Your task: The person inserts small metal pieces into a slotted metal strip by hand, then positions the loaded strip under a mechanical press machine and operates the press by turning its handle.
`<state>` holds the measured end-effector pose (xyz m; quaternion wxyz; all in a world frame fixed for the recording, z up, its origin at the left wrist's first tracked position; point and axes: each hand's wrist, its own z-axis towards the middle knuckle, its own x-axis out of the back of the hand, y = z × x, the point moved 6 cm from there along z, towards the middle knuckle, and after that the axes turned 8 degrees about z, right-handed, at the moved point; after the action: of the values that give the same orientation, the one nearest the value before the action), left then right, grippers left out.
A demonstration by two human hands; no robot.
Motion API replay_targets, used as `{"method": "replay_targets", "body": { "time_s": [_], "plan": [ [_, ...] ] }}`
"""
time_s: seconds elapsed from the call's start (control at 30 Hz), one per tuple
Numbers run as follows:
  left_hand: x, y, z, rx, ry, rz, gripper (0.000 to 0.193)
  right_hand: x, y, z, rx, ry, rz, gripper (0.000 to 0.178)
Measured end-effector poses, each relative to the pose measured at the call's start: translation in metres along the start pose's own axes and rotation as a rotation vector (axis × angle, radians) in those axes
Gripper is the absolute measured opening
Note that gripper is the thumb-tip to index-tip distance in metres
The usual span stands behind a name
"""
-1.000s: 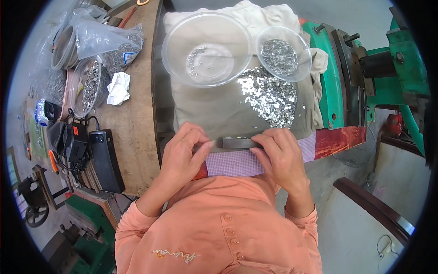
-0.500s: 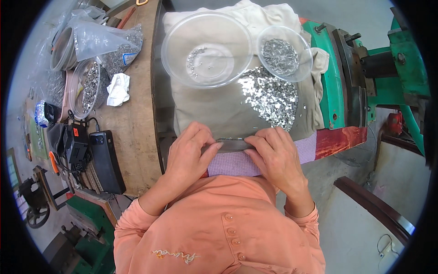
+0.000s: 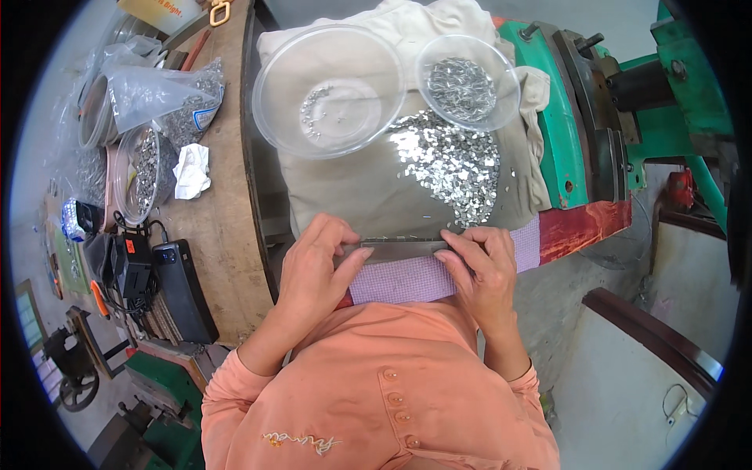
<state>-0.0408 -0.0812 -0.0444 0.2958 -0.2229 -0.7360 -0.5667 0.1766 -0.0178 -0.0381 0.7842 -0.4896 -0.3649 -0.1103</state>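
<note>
A narrow grey bar [image 3: 403, 251], with small shiny bits along its far edge, lies crosswise at the near side of the work cloth. My left hand [image 3: 316, 254] pinches its left end between thumb and fingers. At the other end, my right hand [image 3: 487, 262] grips it the same way, thumb on the near side. Beyond the bar spreads a loose heap of small, flat silvery metal pieces [image 3: 462, 168]. A clear bowl [image 3: 505, 98] of thin metal pins stands behind the heap. To its left is a larger clear bowl [image 3: 270, 117] with a few tiny pieces inside.
A green machine [image 3: 548, 129] borders the cloth [image 3: 337, 188] on the right. On the wooden bench [image 3: 231, 235] at left are a black phone [image 3: 182, 286], a black adapter [image 3: 135, 258], crumpled white paper [image 3: 192, 172], a tub of metal parts [image 3: 125, 188] and plastic bags [image 3: 149, 94].
My hands have moved slightly apart along the bar, so more of it shows between them. The whole view has shifted a little; the bowls and heap stay put on the cloth.
</note>
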Motion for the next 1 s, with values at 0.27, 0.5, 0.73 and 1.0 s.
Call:
{"method": "replay_targets", "body": {
  "time_s": [0.27, 0.5, 0.73, 1.0],
  "plan": [
    [0.002, 0.0, -0.003, -0.073, -0.086, 0.056, 0.029, 0.003, 0.001, -0.012, 0.102, 0.004, 0.105, 0.025],
    [-0.001, -0.003, 0.002, -0.172, -0.14, 0.031, 0.03, 0.002, 0.001, -0.02, 0.108, 0.041, 0.13, 0.025],
    [0.002, 0.006, 0.002, -0.312, -0.101, 0.138, 0.027, 0.001, 0.001, -0.02, 0.129, 0.014, 0.112, 0.03],
    [-0.007, 0.013, 0.003, -0.382, -0.081, 0.162, 0.026, 0.01, 0.008, -0.012, 0.143, -0.003, 0.116, 0.029]
  ]
}}
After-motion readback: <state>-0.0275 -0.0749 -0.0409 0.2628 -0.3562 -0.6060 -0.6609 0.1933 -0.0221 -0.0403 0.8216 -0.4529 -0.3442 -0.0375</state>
